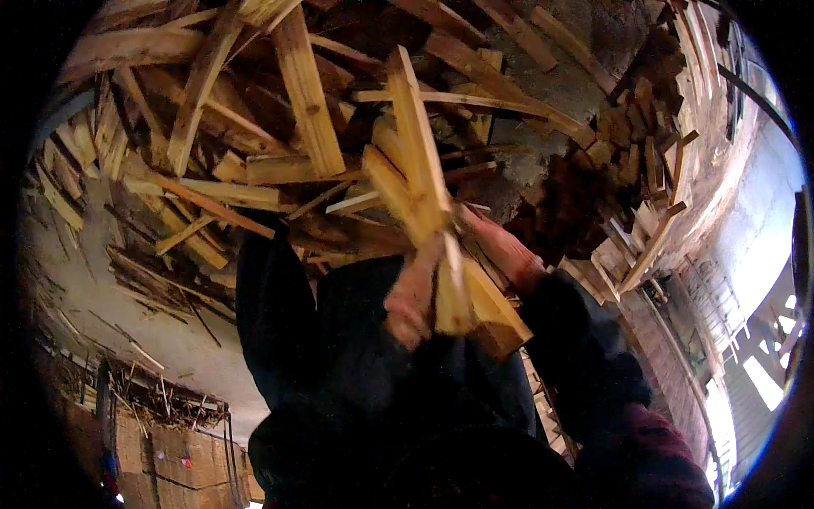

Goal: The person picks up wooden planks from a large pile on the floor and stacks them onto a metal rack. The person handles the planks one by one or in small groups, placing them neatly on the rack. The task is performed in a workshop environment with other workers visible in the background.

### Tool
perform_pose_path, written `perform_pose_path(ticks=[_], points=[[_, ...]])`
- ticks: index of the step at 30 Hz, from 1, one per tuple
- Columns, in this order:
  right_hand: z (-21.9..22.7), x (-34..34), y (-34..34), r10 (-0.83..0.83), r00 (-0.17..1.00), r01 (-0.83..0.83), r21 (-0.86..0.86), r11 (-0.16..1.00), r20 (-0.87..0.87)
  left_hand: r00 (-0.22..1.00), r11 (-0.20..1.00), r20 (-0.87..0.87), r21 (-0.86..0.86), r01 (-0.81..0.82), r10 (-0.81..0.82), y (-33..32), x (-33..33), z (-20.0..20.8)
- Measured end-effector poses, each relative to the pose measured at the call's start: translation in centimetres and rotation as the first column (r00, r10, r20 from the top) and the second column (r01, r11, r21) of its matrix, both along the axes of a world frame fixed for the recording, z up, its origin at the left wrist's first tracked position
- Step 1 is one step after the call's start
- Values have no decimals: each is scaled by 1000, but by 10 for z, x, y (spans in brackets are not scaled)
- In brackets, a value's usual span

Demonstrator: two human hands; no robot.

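Note:
A small bundle of split firewood pieces [421,187] is gripped in front of my body, the pale sticks crossing one another at slight angles. My left hand [413,293] is closed on the bundle's left side, below its middle. On the other side, my right hand [504,246] presses against the same sticks, its fingertips partly hidden behind them. The upper ends reach out over a loose heap of split wood [254,161]. The lower ends stick out between my wrists, toward my dark clothing.
Loose wood lies in a tangle ahead and to the left. To the right, a stack of split pieces [640,161] stands near a dark brown patch of debris. A cardboard box [170,467] with twigs on top is at the lower left. Grey floor [182,348] shows on the left.

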State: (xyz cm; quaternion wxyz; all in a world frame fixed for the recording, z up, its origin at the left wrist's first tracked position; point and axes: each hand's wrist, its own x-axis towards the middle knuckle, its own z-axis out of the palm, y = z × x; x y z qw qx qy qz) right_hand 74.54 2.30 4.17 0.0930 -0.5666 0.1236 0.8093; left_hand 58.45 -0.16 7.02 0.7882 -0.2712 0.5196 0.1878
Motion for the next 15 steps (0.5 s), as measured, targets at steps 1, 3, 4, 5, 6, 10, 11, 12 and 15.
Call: perform_pose_path(ticks=[1,3,4,5,6,10,11,12,15], points=[[-9,8,4,-39,999,39,52,998,0,986,998,164,-54,-26,34,3,11,-25],[-45,-9,-4,-48,988,54,39,998,-147,998,999,52,-27,21,-19,33,-9,-24],[-42,-9,4,-36,982,39,8,999,-187,999,998,6,30,48,-48,43,-10,-24],[-19,-4,21,-4,979,-15,-90,996,-204,998,995,-10,82,55,-54,35,4,-22],[-26,0,7,49,997,-45,57,997,-68,997,988,-27,138,72,-68,28,20,-18],[45,27,-2,68,989,-105,300,948,129,989,988,-58,69,137,-133,24,45,49],[75,41,2,119,990,-134,239,962,76,975,973,-72,79,216,-211,15,51,63],[81,52,-18,77,995,-91,279,956,61,953,951,-88,88,297,-289,5,59,77],[125,90,-66,-103,994,89,311,946,29,902,904,-109,48,424,-418,-24,84,119]])
